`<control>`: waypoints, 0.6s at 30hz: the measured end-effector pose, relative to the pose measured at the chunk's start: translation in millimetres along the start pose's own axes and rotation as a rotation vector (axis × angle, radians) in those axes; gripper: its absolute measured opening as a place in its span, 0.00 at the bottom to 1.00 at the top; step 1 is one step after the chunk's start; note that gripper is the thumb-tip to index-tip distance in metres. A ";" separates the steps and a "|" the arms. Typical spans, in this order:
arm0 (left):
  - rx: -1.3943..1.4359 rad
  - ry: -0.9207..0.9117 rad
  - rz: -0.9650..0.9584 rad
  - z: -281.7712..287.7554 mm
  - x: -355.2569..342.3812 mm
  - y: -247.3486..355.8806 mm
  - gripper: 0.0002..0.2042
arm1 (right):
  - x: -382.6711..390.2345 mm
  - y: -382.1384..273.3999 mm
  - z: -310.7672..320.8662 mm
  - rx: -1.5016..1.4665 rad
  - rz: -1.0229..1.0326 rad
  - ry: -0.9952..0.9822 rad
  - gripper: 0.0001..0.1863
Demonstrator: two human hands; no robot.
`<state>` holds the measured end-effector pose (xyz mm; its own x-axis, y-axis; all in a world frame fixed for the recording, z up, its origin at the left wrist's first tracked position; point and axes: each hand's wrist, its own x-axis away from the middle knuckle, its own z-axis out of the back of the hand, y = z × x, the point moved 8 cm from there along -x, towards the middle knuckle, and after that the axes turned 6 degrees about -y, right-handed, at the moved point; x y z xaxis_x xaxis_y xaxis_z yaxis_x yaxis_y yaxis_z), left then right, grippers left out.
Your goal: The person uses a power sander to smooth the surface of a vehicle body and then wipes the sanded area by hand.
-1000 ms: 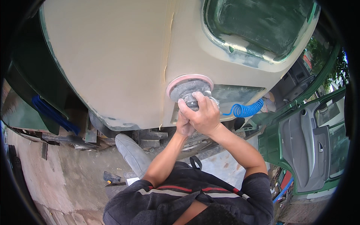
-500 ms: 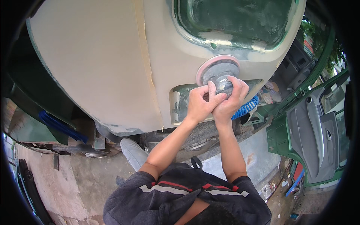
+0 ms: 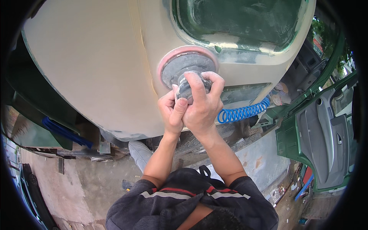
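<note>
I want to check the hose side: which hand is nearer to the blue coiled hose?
Right. The right hand grips the sander just beside the hose; the left hand lies beyond it, farther away.

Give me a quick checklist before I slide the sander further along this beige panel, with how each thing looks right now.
1. Both hands on the sander: ok, right hand wraps its body, left hand braces beside it.
2. Pink pad flat on the beige panel: ok, as far as visible.
3. Blue coiled hose free of the pad: ok, it hangs off to the right.
4. Fingers away from the pad rim: ok.
5. Pad wear: cannot tell, its face is hidden.
</note>
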<state>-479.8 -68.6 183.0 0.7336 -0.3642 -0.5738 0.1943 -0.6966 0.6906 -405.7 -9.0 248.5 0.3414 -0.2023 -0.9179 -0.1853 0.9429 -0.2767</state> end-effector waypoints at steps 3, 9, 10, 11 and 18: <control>-0.190 -0.101 0.065 -3.5 -11.5 -11.2 0.19 | 0.7 24.9 20.4 0.026 -0.124 0.060 0.21; -0.061 -0.084 -0.041 23.7 8.9 -11.4 0.22 | 22.4 12.4 -3.3 0.013 -0.029 0.007 0.19; -0.052 -0.041 -0.054 27.7 12.9 -9.8 0.22 | 17.7 -7.5 -17.5 0.052 0.076 -0.037 0.20; -0.042 0.002 -0.066 28.8 17.1 -10.6 0.23 | 18.8 -6.6 -12.8 0.026 0.067 -0.041 0.20; -0.182 -0.063 -0.011 4.4 17.4 -37.0 0.20 | 35.9 34.8 18.7 0.030 -0.090 0.130 0.23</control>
<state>-477.1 -51.8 145.5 0.6895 -0.3989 -0.6045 0.3211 -0.5797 0.7489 -382.6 21.4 211.2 0.2329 -0.3168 -0.9195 -0.1307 0.9267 -0.3523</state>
